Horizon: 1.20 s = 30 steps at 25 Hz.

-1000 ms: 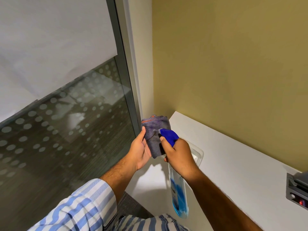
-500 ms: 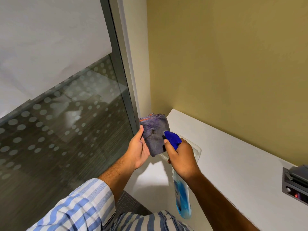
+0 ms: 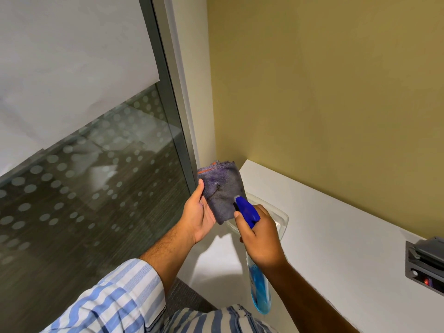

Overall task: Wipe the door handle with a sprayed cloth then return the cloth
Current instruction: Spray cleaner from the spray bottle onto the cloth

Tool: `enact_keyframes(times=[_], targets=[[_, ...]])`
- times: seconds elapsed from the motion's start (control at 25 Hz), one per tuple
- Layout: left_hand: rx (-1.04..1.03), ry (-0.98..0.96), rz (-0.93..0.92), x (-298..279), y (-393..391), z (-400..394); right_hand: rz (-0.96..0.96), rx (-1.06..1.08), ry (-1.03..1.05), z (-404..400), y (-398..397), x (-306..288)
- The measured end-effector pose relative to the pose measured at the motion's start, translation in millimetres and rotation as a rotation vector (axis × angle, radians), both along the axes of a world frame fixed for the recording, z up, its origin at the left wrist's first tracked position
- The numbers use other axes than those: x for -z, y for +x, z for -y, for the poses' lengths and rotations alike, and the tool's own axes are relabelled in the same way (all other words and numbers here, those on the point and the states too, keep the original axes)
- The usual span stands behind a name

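Purple-grey cloth point(image 3: 222, 193) sat folded in the left hand point(image 3: 199, 215) just above the clear tray point(image 3: 283, 216), while the right hand point(image 3: 260, 236) gripped the spray bottle point(image 3: 258, 288), whose nozzle, if misaimed, might wet the tray instead.

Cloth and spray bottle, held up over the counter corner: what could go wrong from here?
1. The nozzle sits almost against the cloth, so the spray may soak one spot and drip onto the counter.
2. The left hand pinches only the cloth's edge; a squeeze could push it loose.
3. The right hand holds the bottle by its head, liquid hanging below; it may swing.
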State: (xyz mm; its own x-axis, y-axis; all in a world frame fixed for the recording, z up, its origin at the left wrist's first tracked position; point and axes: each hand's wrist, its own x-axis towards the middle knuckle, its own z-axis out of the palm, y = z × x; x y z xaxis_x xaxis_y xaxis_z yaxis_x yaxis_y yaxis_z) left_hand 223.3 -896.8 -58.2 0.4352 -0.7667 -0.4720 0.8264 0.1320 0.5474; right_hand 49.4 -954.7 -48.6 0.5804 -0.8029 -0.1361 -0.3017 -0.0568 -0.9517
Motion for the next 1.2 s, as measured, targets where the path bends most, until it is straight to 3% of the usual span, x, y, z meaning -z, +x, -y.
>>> enact_keyframes(times=[0.36, 0.72, 1.2], targets=[[0.063, 0.043, -0.009, 0, -13, -1, 0.138, 0.014, -0.063, 3, -19, -3], [0.024, 0.042, -0.024, 4, -17, -15, 0.369, 0.279, -0.132, 47, -25, -38], [-0.105, 0.008, -0.038, -10, -39, -53, 0.199, 0.117, -0.084, 89, -17, 25]])
